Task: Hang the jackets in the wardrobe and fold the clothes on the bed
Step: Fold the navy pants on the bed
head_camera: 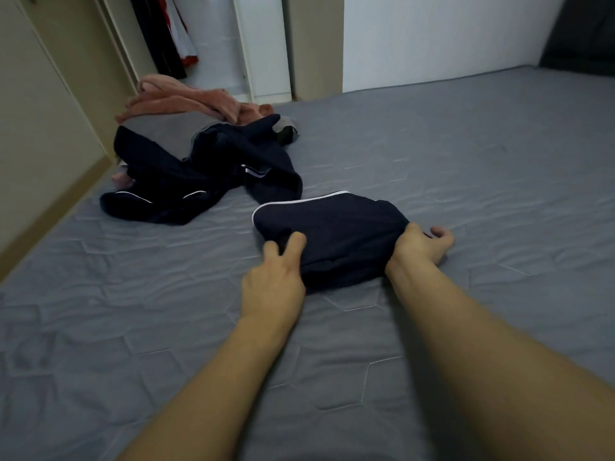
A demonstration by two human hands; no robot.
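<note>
Navy cloth with white piping, a small folded garment [327,236], lies on the grey quilted bed [466,168], roughly mid-way across it and toward the near edge. The left hand [273,281] rests on the garment's near left corner, its fingers [294,242] bent and pinching the fabric; the right hand [420,249] holds the right corner, fingers curled under the fold so that how tightly they clamp cannot be seen. The step looks like tidying or finishing a fold. To do it well, keep both corners level, draw the cloth taut so the layers lie flush, and press down flat before letting go, so the soft fabric does not spring open. Toward the bed's far left edge sits an unfolded heap: dark navy clothes [199,181] touching a pink garment [186,101]. Beyond it, clothing hangs in the open wardrobe [166,31]. Much folding still appears to remain.
</note>
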